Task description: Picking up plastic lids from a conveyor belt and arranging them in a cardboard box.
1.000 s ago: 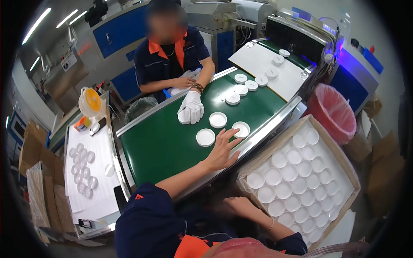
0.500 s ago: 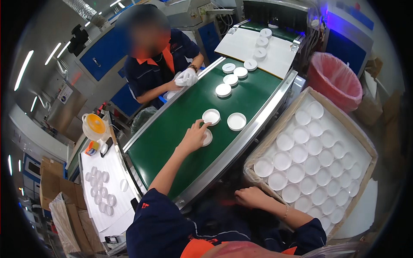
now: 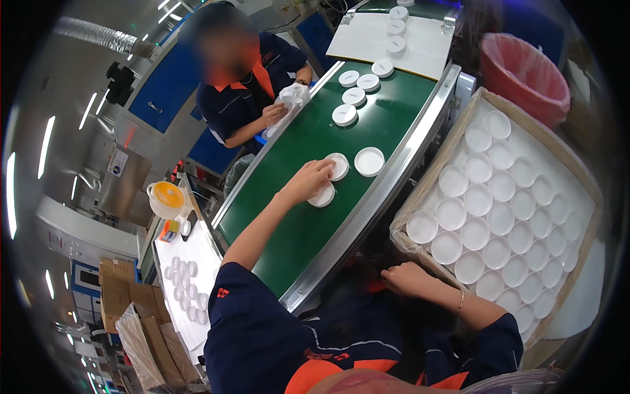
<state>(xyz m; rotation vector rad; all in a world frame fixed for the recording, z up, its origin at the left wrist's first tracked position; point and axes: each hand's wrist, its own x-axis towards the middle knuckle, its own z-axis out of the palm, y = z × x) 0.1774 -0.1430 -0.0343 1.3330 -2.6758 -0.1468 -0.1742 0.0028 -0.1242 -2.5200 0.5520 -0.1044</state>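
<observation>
My left hand (image 3: 307, 182) reaches over the green conveyor belt. Its fingers are bent together over the left rim of a shallow round white lid (image 3: 340, 167), which lies open side up. A second such lid (image 3: 321, 196) sits just below the fingertips, partly covered by the hand. To the right, a third lid (image 3: 369, 161) rests apart from them. My right hand (image 3: 408, 280) is held low beside the belt's near edge, fingers curled in, and nothing shows in it. Farther up the belt, several white lids (image 3: 344, 115) lie with their closed tops up.
A lined carton (image 3: 401, 226) on the right holds rows of white lids. Behind it stands a pink-lined bin (image 3: 525, 79). Across the belt (image 3: 275, 256), a co-worker's gloved hand (image 3: 293, 95) holds something white. Small clear round pieces (image 3: 187, 289) lie on a white table at left.
My left fingers have shifted from beside the lid to over its rim. My right hand stays low and curled. The whole view has tilted, and the co-worker's hands have moved slightly.
</observation>
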